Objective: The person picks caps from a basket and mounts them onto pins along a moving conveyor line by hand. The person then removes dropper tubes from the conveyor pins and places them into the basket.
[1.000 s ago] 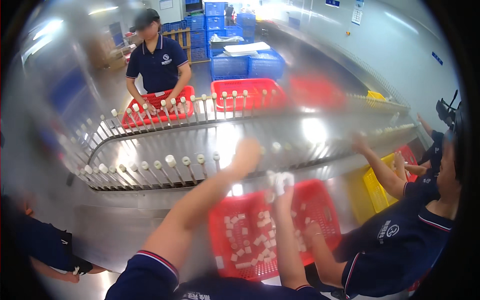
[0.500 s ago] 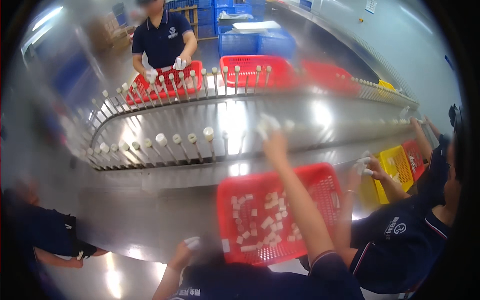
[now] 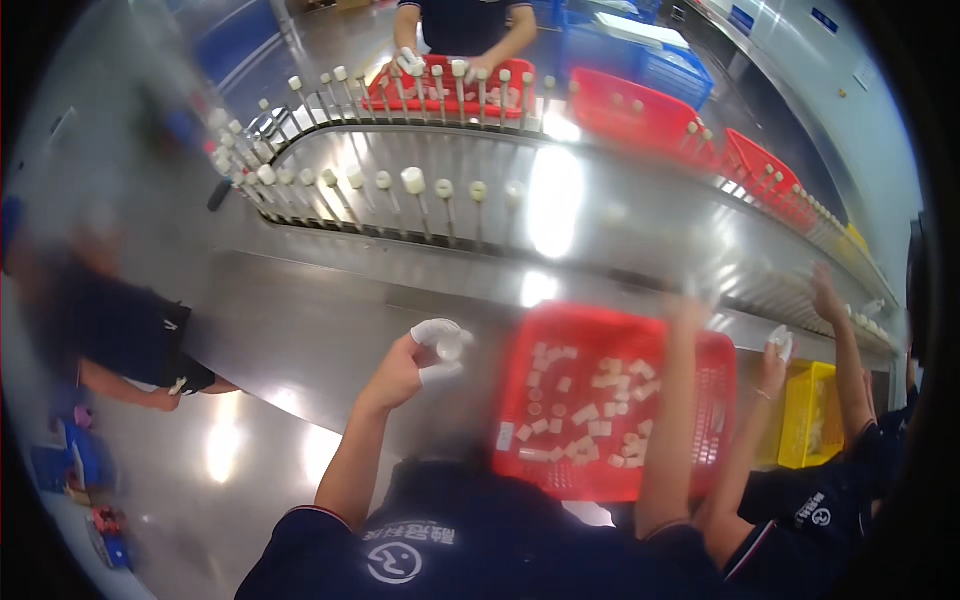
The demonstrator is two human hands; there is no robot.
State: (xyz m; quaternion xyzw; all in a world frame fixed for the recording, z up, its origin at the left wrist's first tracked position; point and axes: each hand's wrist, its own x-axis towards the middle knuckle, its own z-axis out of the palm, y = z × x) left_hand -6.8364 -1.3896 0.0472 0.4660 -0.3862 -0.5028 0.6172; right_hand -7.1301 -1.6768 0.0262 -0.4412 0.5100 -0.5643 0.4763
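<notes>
My left hand (image 3: 408,362), its fingertips in white covers, is held over the steel table to the left of the red basket (image 3: 512,420). Its thumb and fingers are closed round a small white cylinder (image 3: 450,347). Beyond the basket, my right hand (image 3: 690,305) reaches to the near row of rods on the conveyor. Motion smears its fingers, so whatever they hold cannot be made out. Loose white cylinders (image 3: 600,428) lie in the basket. Upright metal rods carry pale caps, one a larger white cap (image 3: 413,180).
Across the conveyor (image 3: 420,155), a co-worker's hands (image 3: 410,62) are over another red basket (image 3: 440,60). Further co-workers are at my right, by a yellow basket (image 3: 795,440). Another person (image 3: 130,320) is at the left. Blue crates (image 3: 670,75) stand behind.
My view has shifted, moving the scene across the picture. The left hand has risen into fuller view with a white cylinder. My right hand has moved rightward along the conveyor.
</notes>
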